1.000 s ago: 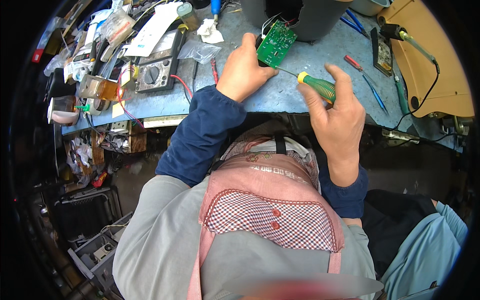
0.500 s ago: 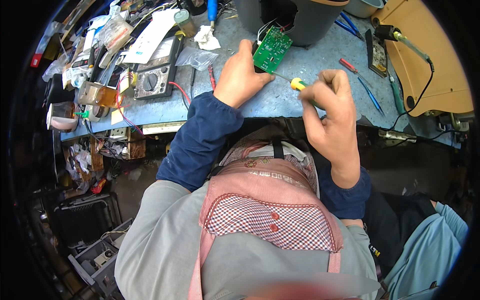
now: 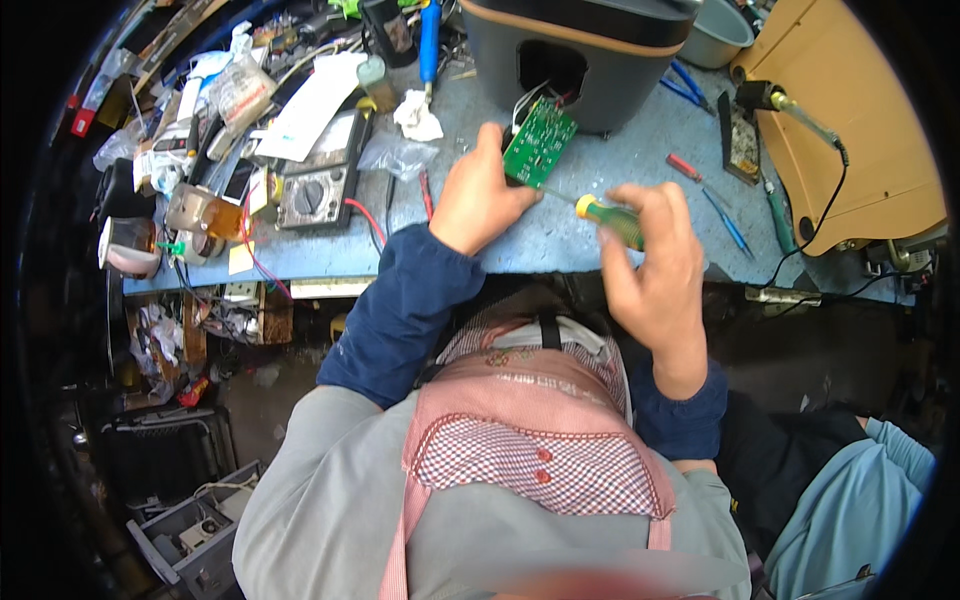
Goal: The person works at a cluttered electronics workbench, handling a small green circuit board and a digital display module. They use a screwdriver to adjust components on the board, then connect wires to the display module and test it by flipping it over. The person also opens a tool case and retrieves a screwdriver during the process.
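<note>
My left hand grips the lower edge of a green circuit board, which stays wired to a dark grey appliance housing standing on the blue bench top. In my right hand is a screwdriver with a green and yellow handle. Its thin shaft points up and left, and the tip meets the board's lower edge beside my left thumb.
A multimeter with red leads lies left of my hands, amid bottles, papers and bags. A soldering iron on its stand, a small red screwdriver and blue tools lie to the right, by a tan case. Another person's light blue sleeve shows lower right.
The view has shifted, so the bench sits lower in frame. My right hand has brought the screwdriver tip onto the board, while my left hand keeps hold of it.
</note>
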A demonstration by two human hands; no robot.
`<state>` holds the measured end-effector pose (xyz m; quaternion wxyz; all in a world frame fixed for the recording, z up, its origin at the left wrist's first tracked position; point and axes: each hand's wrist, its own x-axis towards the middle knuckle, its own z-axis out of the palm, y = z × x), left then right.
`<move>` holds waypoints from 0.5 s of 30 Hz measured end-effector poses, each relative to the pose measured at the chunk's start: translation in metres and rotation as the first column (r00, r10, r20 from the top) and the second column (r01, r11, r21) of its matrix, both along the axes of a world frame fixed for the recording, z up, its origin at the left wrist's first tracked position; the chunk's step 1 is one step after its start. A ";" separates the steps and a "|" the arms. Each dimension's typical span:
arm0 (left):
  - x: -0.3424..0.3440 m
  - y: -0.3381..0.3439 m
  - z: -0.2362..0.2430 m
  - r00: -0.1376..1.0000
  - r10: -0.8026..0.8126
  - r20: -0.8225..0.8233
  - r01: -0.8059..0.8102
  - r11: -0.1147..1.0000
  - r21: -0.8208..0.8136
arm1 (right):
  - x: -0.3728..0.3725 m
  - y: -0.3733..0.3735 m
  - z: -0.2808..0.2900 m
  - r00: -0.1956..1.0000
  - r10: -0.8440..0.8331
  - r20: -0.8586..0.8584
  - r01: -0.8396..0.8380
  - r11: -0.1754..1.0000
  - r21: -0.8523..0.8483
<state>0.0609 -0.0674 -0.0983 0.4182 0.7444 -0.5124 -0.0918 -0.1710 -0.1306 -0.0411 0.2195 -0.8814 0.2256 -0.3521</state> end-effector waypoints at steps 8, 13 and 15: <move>-0.006 0.007 0.004 0.999 0.006 -0.045 -0.004 0.999 0.038 | -0.001 0.010 0.009 1.000 -0.022 0.003 0.022 0.999 -0.037; -0.013 0.008 0.002 1.000 -0.007 0.010 0.008 0.996 -0.093 | 0.005 0.013 -0.004 0.986 -0.161 0.052 0.156 0.984 0.085; -0.009 0.009 -0.012 0.990 -0.002 0.139 0.023 0.988 -0.150 | 0.004 0.014 -0.006 0.987 -0.151 0.049 0.145 0.984 0.103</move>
